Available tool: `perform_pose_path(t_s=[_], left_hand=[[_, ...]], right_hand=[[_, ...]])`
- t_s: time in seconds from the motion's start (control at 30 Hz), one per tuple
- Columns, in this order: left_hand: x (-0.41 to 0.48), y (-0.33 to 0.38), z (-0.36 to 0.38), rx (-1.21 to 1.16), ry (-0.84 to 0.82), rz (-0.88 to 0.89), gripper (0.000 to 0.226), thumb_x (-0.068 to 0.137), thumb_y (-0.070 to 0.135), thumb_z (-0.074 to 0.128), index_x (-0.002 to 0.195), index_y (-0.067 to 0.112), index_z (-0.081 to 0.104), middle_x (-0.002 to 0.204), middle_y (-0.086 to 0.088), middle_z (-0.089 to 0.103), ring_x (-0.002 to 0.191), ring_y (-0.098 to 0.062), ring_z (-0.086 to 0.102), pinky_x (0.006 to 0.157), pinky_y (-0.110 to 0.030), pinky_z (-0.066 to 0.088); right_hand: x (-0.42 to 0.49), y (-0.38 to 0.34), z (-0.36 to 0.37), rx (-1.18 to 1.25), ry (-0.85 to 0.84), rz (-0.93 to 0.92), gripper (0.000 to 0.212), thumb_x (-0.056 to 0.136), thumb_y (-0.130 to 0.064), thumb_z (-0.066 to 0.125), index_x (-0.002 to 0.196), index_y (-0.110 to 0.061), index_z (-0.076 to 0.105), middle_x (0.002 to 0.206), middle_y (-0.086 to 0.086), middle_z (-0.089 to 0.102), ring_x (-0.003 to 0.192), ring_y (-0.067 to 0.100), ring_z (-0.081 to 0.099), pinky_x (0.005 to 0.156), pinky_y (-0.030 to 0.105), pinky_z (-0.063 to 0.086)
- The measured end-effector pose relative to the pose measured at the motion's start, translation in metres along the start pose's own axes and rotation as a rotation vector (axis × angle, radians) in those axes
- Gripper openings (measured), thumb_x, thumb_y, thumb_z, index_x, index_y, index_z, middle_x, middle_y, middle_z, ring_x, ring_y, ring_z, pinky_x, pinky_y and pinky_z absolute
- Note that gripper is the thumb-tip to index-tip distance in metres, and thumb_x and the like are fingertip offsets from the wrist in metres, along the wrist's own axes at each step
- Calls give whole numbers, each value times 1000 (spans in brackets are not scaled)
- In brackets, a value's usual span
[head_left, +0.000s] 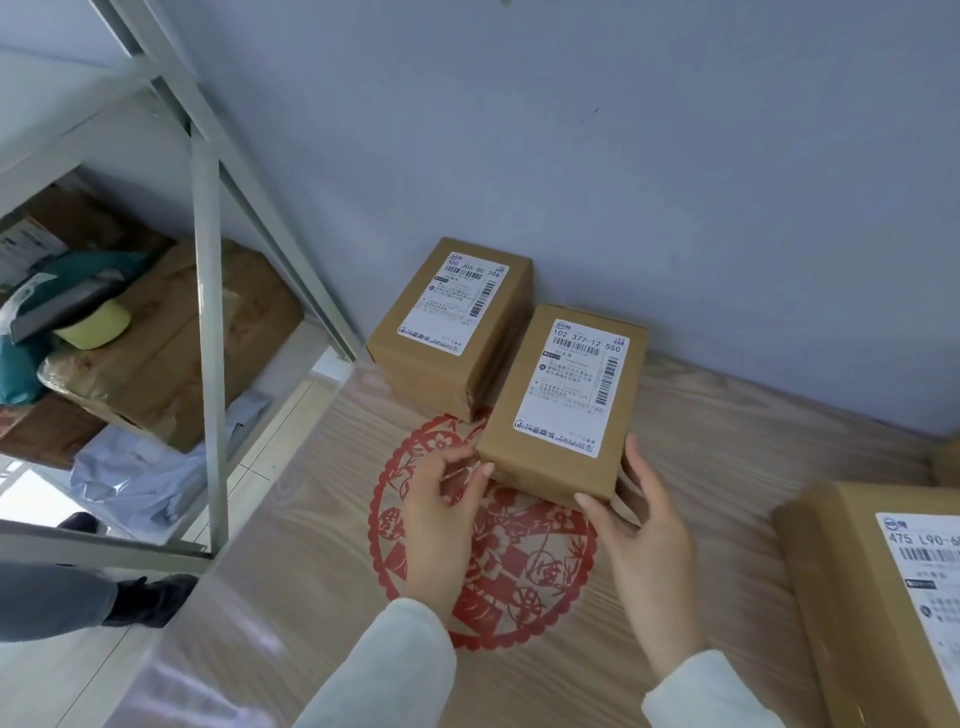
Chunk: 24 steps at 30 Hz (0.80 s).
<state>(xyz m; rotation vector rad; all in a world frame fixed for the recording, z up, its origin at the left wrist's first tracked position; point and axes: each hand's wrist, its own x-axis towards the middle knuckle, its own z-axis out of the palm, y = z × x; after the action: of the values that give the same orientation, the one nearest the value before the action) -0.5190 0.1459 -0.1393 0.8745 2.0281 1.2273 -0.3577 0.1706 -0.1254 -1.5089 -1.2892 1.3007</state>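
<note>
I have the small box (563, 400) by its near end. My left hand (441, 512) pinches the near-left corner between thumb and curled fingertips. My right hand (641, 525) wraps the near-right corner, thumb on the near face and fingers up the right side. The box sits over the far edge of the red paper-cut (483, 561), in the middle of the table (727, 457). I cannot tell whether its far end rests on the surface or is already lifted.

It is plain taped cardboard with crisp edges, so I expect it to be stiff and to take a firm squeeze at the corners without buckling. From its size I judge it light enough for two hands with ease, though what is inside is hidden, so I would not shake it. The printed label (571, 384) on top looks smooth and slick. The bare cardboard sides are the better hold, with the palms low.

The tabletop is wood grain under a glossy clear film — a box would probably slide on it readily. A second box (447, 332) stands just beyond on the left, against the pale wall (571, 156), and its near corner is close to mine. A big box (872, 597) sits near on the right, well apart. On the far left is a metal rack (210, 338) — its shelves hold parcels and bags.
</note>
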Motion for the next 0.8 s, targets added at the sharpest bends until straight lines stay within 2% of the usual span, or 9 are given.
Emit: perform_pose_path(t_s=[0.07, 0.2, 0.43, 0.57, 0.8], left_hand=[[5, 5, 2, -19, 21, 6, 15, 86, 26, 67, 101, 29, 64, 101, 17, 65, 95, 6, 58, 84, -10, 44], [14, 14, 5, -79, 66, -6, 12, 86, 22, 68, 93, 30, 62, 96, 17, 65, 88, 13, 57, 75, 0, 41], [30, 15, 14, -86, 85, -6, 8, 87, 23, 67, 94, 25, 63, 97, 10, 66, 87, 11, 57, 74, 0, 40], [35, 12, 18, -85, 129, -23, 7, 86, 25, 69, 86, 27, 62, 92, 9, 66, 84, 5, 58, 72, -1, 40], [39, 12, 21, -94, 136, -30, 6, 86, 27, 68, 86, 25, 63, 88, 9, 67, 80, 1, 60, 73, -8, 45]], right_hand=[[7, -2, 4, 10, 16, -9, 73, 81, -11, 71, 137, -39, 34, 135, -5, 53, 98, -10, 56, 82, -2, 41], [19, -4, 9, -5, 34, -30, 72, 82, -13, 70, 143, -28, 36, 134, -6, 53, 100, -11, 52, 80, -5, 38], [34, -3, 14, -7, 49, -56, 70, 82, -12, 70, 143, -26, 38, 136, -4, 52, 107, -5, 53, 78, -5, 38], [40, -2, 17, -38, 63, -69, 70, 83, -14, 70, 143, -27, 37, 138, -3, 51, 115, 2, 54, 77, -7, 36], [45, -4, 21, -72, 78, -84, 70, 83, -15, 70, 143, -27, 36, 138, -5, 50, 107, -9, 48, 74, -9, 33]])
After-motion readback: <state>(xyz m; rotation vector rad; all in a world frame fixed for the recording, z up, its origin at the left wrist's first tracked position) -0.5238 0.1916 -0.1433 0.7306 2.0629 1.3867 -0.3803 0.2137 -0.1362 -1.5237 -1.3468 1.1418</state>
